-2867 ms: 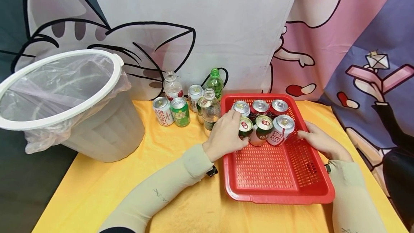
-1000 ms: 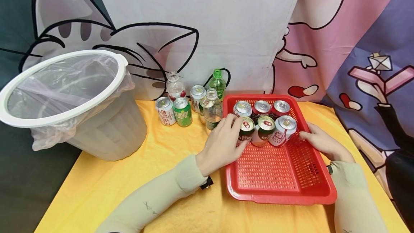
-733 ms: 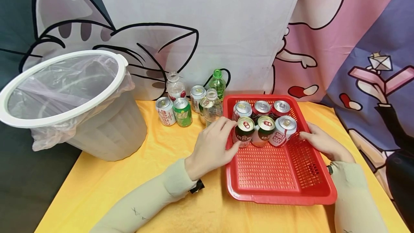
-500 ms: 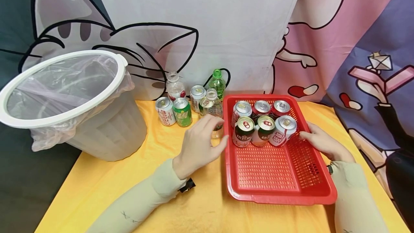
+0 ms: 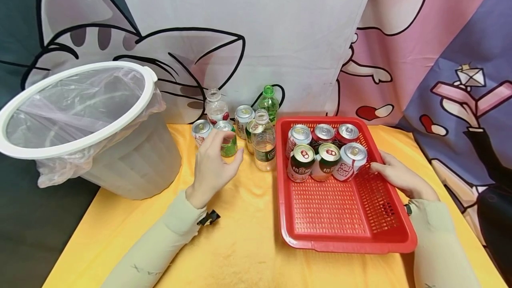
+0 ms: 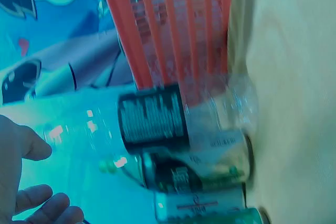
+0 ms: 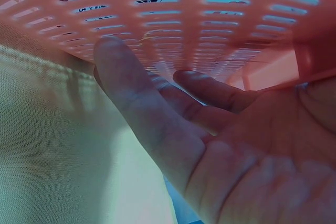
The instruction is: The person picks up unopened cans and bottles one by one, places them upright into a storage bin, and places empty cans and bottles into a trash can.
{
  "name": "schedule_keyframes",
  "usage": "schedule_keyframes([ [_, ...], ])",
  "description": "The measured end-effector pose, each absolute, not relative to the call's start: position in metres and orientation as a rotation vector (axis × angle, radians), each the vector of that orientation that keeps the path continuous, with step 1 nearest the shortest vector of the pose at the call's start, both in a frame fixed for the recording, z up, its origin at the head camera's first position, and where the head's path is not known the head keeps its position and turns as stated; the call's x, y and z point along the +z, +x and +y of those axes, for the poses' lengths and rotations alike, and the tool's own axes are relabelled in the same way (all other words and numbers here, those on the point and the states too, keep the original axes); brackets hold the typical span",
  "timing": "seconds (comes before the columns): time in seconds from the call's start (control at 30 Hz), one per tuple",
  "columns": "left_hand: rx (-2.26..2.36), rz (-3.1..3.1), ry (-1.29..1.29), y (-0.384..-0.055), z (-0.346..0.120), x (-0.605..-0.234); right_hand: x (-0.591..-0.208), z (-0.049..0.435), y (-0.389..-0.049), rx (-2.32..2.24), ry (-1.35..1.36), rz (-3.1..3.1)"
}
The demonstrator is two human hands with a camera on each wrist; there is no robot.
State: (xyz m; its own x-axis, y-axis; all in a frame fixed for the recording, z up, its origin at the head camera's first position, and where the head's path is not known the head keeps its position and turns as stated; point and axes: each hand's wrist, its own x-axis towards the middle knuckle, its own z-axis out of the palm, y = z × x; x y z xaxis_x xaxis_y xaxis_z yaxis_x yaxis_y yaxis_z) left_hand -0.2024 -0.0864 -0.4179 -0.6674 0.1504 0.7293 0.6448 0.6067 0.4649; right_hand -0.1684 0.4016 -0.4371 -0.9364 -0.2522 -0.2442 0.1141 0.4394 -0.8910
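Observation:
My left hand [image 5: 216, 163], fingers parted and slightly bent, holds nothing and overlaps the front of a green soda can [image 5: 230, 146] in the head view. Beside that can stands a white cola can [image 5: 200, 130], partly hidden by the hand. In the left wrist view, a clear bottle with a dark label [image 6: 152, 119] lies beyond the thumb, apart from it. My right hand [image 5: 406, 177] grips the right rim of a red plastic basket [image 5: 324, 246], thumb over the edge. Its fingers [image 7: 123, 72] lie against the slotted outer wall. Several upright cans [image 5: 302, 166] fill the basket's far half.
A lined waste bin [image 5: 132, 163] stands at the left. Behind the green can are a clear bottle [image 5: 216, 108], a silver can [image 5: 244, 123] and a green bottle [image 5: 268, 103]. A printed cloth backdrop [image 5: 296, 48] closes off the back of the yellow-covered table [image 5: 248, 252].
My left hand has let go of the dark green can in the basket's near-left spot and moved left, past the clear bottle, to the green can. The right hand stays on the basket.

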Motion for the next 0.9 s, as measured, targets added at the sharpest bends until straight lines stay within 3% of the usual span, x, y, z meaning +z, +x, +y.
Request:
schedule_keyframes([
  [0.3, -1.036, -2.226, -0.496, -0.216, -0.100, -0.429, -0.438, 0.402, -0.168, -1.491, -0.111, 2.347],
  [0.9, -1.177, -2.391, -0.670, -0.235, -0.065, -0.413, -0.437, 0.401, -0.168, -1.499, -0.125, 2.352],
])
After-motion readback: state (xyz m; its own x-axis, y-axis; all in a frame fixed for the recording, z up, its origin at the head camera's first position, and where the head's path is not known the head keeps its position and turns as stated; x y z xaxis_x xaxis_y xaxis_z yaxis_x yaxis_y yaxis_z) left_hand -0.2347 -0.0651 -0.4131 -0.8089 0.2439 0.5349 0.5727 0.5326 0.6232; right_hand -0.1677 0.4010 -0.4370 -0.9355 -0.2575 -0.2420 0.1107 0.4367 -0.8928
